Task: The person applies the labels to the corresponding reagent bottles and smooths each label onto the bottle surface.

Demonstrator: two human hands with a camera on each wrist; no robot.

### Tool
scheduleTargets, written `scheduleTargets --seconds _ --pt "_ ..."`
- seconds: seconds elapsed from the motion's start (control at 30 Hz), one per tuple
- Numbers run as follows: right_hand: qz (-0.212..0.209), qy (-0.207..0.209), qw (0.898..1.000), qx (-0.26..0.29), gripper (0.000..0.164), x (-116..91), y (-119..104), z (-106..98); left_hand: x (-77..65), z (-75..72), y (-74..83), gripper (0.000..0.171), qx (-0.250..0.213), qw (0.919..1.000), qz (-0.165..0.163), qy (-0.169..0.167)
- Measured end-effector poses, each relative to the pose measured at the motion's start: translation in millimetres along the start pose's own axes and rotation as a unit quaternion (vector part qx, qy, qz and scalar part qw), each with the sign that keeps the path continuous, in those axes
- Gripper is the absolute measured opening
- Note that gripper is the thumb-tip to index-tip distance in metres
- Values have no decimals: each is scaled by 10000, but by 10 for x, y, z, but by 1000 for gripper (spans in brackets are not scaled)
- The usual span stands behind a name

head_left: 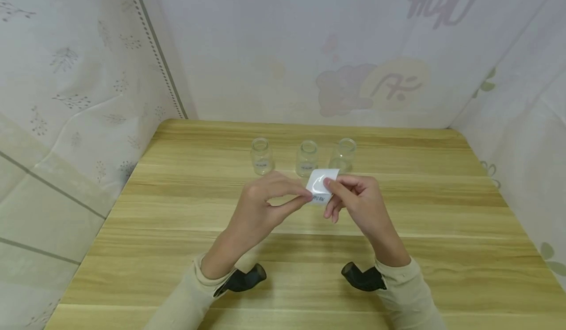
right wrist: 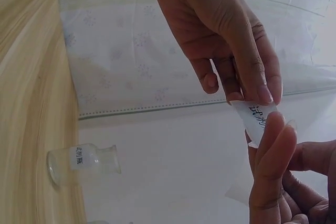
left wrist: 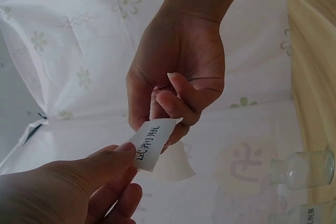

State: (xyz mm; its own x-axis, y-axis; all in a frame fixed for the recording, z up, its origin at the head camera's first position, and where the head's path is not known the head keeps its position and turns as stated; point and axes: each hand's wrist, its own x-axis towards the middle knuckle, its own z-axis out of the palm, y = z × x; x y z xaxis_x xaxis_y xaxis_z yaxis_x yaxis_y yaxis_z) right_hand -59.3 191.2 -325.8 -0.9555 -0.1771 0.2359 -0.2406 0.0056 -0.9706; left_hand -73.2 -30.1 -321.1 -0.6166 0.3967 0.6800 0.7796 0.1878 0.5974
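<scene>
Between the two hands is a white printed label [left wrist: 152,142] with dark lettering, joined in the head view by a glossy white backing sheet [head_left: 319,180]. My left hand [head_left: 261,200] pinches the label's near left corner between thumb and fingertips. Gripping the backing sheet from the right, my right hand [head_left: 360,200] has its thumb on top. Three clear glass bottles stand behind the hands: the left bottle [head_left: 262,155] and the middle bottle [head_left: 307,158] carry labels, while the right bottle [head_left: 345,153] shows none. Part of the label is hidden under the right fingers in the right wrist view.
A wood-grain table [head_left: 177,212] lies beneath. Patterned cloth [head_left: 265,50] hangs behind it and on both sides. Black wrist mounts [head_left: 243,279] jut inward from both sleeves, low over the front of the table.
</scene>
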Motion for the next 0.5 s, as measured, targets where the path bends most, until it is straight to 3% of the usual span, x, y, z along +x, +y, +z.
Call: scheduleTargets --seconds 0.37,0.5 --pt "254 189 9995 -78 25 15 2 -8 11 -27 27 20 277 9990 339 -106" --pt "333 213 9992 -98 25 16 2 -6 2 -19 26 24 303 9989 325 -129"
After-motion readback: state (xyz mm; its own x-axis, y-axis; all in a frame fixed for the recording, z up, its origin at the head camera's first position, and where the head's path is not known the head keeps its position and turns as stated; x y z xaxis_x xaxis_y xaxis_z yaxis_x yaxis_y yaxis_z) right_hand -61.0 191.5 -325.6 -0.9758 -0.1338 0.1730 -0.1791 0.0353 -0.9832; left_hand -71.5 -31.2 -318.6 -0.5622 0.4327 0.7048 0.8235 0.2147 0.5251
